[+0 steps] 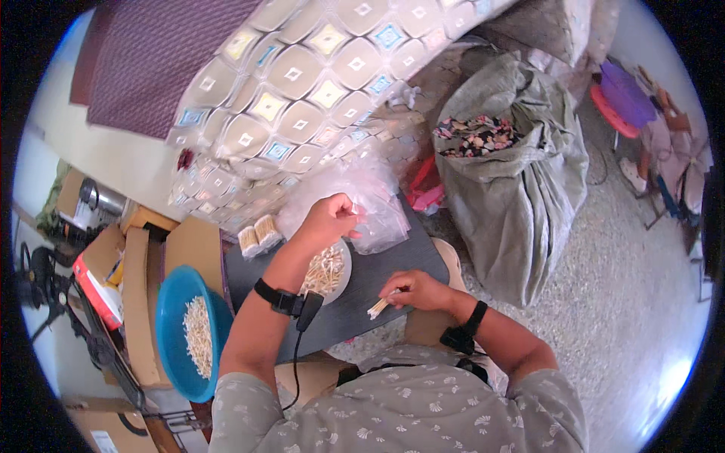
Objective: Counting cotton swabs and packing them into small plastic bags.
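Observation:
My right hand (424, 291) is closed round a small bundle of cotton swabs (379, 307), whose white tips point left and toward me. It hangs over the right edge of the dark tabletop (393, 268). Farther off, my left hand (331, 219) is over a pile of clear plastic bags (381, 219), its fingers curled in a pinch. Whatever lies between those fingertips is too small to make out. Below that wrist stands a white bowl (343, 285) of loose cotton swabs (323, 270), partly hidden by my left forearm. Two packed bags of swabs (258, 234) lie at the table's far left.
A blue basin (168, 332) holding many more swabs stands left of the table, beside cardboard boxes (143, 302). Patterned fabric (294, 83) covers the far side. A large grey-green sack (513, 196) with flowered cloth inside stands on the floor at the right.

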{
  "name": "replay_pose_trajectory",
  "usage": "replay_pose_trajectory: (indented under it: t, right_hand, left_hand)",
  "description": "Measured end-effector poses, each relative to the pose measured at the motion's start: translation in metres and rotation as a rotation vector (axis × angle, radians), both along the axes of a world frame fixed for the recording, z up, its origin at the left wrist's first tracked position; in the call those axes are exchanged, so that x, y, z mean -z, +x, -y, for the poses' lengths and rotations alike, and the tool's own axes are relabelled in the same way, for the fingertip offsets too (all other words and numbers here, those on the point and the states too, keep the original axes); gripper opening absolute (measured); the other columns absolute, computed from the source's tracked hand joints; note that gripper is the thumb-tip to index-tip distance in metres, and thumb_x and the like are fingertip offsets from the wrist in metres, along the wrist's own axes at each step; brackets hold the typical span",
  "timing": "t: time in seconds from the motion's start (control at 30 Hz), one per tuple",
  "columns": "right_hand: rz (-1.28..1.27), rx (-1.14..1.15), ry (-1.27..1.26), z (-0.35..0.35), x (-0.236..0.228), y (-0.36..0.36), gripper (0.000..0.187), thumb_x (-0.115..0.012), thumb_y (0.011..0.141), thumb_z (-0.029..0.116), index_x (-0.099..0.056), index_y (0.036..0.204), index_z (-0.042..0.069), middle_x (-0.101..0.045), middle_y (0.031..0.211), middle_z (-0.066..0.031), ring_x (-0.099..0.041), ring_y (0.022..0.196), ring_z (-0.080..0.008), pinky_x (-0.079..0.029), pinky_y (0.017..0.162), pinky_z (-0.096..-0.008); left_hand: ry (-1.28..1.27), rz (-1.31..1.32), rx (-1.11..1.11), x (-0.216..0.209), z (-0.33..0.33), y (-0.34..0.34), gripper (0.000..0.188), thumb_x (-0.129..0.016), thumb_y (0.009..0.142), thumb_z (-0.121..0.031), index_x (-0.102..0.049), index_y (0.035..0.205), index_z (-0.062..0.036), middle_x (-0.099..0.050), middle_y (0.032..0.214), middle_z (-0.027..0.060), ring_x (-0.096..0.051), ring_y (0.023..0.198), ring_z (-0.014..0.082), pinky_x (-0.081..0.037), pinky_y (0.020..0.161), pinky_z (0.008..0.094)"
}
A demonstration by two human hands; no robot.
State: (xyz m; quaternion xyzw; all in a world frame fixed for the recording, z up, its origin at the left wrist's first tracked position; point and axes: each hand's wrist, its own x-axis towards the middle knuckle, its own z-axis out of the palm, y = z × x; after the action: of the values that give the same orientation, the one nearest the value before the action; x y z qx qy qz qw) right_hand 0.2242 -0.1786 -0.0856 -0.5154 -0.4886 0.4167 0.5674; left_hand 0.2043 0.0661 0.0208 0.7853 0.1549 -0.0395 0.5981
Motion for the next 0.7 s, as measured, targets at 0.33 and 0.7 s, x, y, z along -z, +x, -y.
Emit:
replay_pose_trajectory:
  t: [0.33, 0.7]
  right_hand:
    - [-0.126, 0.074, -0.171, -0.003, -0.004, -0.008, 0.012, -0.061, 0.086, 0.007, -0.066, 0.096, 0.002, -0.059, 0.087, -0.0041, -0.060, 0.069, -0.0104, -0.050, 0.062, -0.0236]
    - [0.093, -0.021, -0.173, -0.063, -0.006, -0.043, 0.014, -0.062, 0.085, 0.007, -0.066, 0.096, -0.001, -0.059, 0.088, -0.0061, -0.061, 0.067, -0.0122, -0.050, 0.060, -0.0246]
  left_hand:
    - [-0.002, 0.075, -0.100, -0.061, 0.000, -0.156, 0.004, -0.058, 0.085, -0.007, -0.055, 0.085, -0.0046, -0.063, 0.093, 0.0037, -0.059, 0.080, 0.0100, -0.048, 0.072, 0.0244]
    - [-0.055, -0.253, -0.388, 0.048, -0.020, -0.288, 0.009, -0.060, 0.084, -0.011, -0.054, 0.081, -0.0046, -0.060, 0.070, 0.0030, -0.059, 0.058, 0.0126, -0.048, 0.051, 0.0266]
